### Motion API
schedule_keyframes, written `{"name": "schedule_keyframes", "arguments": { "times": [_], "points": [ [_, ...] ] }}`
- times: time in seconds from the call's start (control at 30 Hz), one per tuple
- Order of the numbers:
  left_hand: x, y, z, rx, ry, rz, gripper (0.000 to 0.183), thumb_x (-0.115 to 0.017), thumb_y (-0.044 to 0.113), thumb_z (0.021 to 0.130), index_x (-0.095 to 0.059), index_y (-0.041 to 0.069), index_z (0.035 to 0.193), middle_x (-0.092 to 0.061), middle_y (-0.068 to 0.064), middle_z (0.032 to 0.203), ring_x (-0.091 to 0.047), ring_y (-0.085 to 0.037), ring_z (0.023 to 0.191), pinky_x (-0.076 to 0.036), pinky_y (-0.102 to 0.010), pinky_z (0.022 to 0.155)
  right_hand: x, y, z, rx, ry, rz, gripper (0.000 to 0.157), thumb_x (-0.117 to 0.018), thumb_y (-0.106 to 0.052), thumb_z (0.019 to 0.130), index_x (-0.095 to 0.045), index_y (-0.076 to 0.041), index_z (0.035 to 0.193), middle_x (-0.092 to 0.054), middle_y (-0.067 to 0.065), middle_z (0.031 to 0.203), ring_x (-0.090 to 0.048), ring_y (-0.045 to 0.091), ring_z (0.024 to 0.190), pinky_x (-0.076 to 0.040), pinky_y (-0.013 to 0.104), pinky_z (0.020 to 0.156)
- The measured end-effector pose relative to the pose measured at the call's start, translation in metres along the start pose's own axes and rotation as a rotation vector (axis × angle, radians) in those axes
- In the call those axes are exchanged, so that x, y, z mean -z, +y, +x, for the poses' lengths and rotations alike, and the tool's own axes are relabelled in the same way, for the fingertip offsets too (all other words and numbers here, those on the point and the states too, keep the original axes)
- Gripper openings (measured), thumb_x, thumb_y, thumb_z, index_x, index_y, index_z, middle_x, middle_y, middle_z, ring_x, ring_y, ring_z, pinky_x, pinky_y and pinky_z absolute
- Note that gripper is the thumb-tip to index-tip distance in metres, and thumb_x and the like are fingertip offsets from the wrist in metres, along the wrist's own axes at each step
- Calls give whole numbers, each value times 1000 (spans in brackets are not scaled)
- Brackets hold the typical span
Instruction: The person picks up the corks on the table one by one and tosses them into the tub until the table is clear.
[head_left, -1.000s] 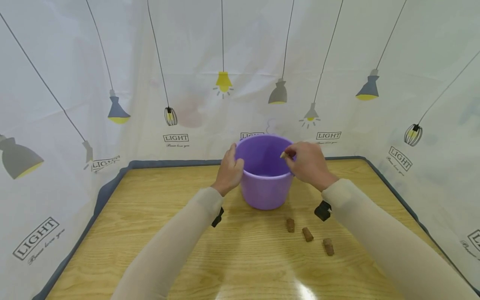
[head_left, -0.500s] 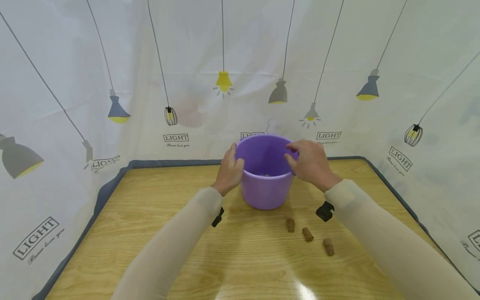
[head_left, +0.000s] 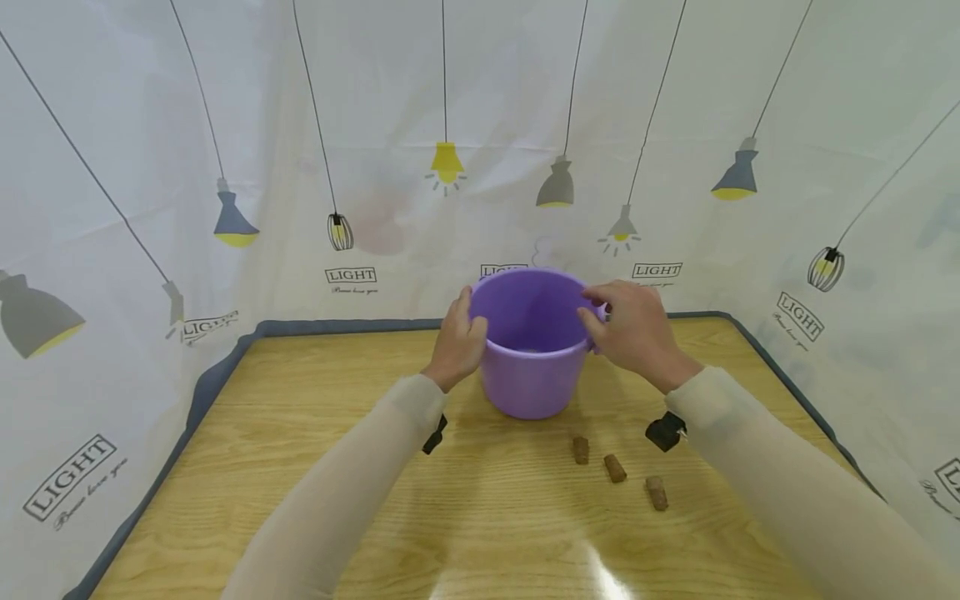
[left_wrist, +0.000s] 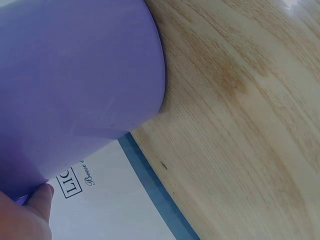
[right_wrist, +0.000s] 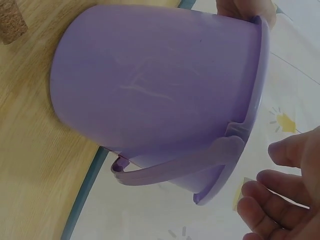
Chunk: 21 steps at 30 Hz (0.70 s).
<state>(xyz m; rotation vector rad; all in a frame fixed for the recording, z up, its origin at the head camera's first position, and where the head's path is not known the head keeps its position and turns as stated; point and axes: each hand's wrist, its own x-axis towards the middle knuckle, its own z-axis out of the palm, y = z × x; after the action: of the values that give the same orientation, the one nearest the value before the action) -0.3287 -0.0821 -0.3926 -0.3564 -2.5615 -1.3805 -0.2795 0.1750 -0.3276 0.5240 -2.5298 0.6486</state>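
Observation:
A purple plastic bucket (head_left: 531, 385) stands upright on the wooden table. At its left side my left hand (head_left: 459, 343) grips the rim, thumb near the front; the left wrist view shows little of this hand. My right hand (head_left: 633, 332) is by the right rim, fingers loosely bent and nothing between them. In the right wrist view its fingers (right_wrist: 267, 200) are apart from the bucket, whose handle (right_wrist: 175, 167) hangs down. Several paces of grain nearer, three brown corks lie in a slanting row: one cork (head_left: 581, 451), a second cork (head_left: 615, 468) and a third cork (head_left: 656, 493).
The table (head_left: 337, 392) has a dark blue border (head_left: 352, 327) at its back and sides. Behind it hangs a white cloth (head_left: 390, 100) printed with lamps and lettering. The bucket's floor is mostly hidden by its front wall.
A small cork pinched by my right hand one second ago has left the fingers; it was let go over the bucket. The right hand has since moved slightly right. The left hand stays put.

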Motion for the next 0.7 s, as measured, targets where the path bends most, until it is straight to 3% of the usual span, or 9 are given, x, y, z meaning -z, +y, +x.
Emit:
{"name": "schedule_keyframes", "arguments": {
  "times": [0.53,0.7],
  "points": [
    [0,1,-1,0,0,-2,69,-35,17,99,-16,0,162,-26,-20,166,-25,-33,153,-19,-45,125,5,2,-19,71,79,69,23,-74,-12,91,-76,3,109,-76,18,104,-67,37,101,-48,57,95],
    [0,1,-1,-4,3,-6,69,-35,17,99,-16,-1,162,-25,-20,166,-25,-33,153,-19,-45,125,8,2,-25,94,93,86,23,-75,-12,91,-76,3,108,-76,17,101,-68,37,98,-49,57,92]
  ]
}}
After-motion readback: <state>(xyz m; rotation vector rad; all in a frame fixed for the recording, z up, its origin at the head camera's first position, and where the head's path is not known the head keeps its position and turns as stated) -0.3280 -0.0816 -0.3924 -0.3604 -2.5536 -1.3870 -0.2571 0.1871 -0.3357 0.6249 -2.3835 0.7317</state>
